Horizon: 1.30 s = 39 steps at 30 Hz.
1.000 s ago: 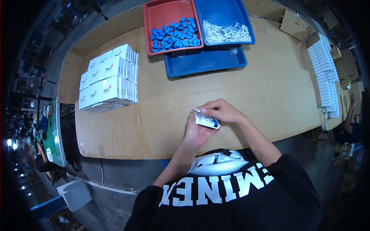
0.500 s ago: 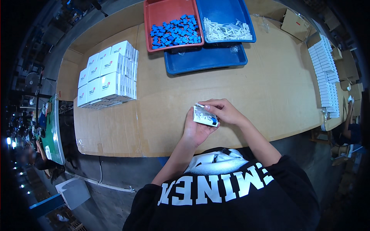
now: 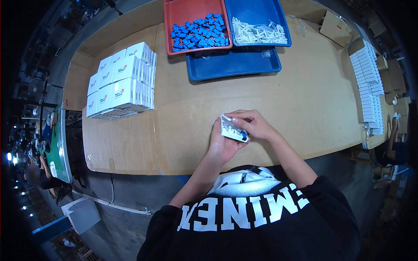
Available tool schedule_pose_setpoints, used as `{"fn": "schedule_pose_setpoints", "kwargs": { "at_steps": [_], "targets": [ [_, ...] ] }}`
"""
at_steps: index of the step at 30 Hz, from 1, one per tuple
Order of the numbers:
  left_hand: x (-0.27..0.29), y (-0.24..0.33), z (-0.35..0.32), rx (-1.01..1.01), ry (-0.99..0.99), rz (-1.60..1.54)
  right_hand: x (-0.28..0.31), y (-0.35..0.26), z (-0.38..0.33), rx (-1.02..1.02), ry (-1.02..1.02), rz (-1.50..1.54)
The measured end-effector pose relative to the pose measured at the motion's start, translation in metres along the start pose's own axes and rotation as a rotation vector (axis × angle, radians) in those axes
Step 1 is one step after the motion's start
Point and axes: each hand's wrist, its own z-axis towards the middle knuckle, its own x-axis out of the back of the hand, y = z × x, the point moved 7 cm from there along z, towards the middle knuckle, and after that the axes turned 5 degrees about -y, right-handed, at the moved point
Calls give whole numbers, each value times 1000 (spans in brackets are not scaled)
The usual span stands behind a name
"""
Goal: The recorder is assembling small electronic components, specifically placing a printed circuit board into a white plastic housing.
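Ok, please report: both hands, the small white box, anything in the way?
Left hand holds open white box from below. Right hand at its upper edge. Blue piece visible inside. Right fingers hide part of the box.

The table [image 3: 305, 100] is passable at its near left corner; boxes [image 3: 114, 82] obstruct the left edge beyond, trays [image 3: 235, 67] the far edge.

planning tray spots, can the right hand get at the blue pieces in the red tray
Probably, with a forward stretch: the red tray is open on top and nothing covers the blue pieces, though the right hand is occupied at the open white box.
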Motion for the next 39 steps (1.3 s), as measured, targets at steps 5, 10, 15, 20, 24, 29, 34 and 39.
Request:
{"fn": "schedule_pose_setpoints", "kwargs": {
  "at_steps": [5,10,15,20,24,29,34,39],
  "targets": [
    [1,0,0,22,-1,-6,2,-4,0,10,-18,11],
    [0,-1,0,12,-12,4,1,-5,1,-12,-20,-33],
    [-2,1,-1,6,-37,-20,2,-6,2,-44,-29,-41],
    [-1,1,0,19,-19,12,2,-7,1,-25,-37,-43],
    [2,2,-1,19,3,16,1,-11,3,-44,-78,-29],
    [-2,2,-2,29,-6,20,0,-9,4,-50,-112,-82],
    [5,2,1,26,-51,-3,-1,-2,2,-100,-79,-13],
    [-6,4,-11,-47,-85,6,-15,-16,-20,139,-7,-198]
  ]
}}
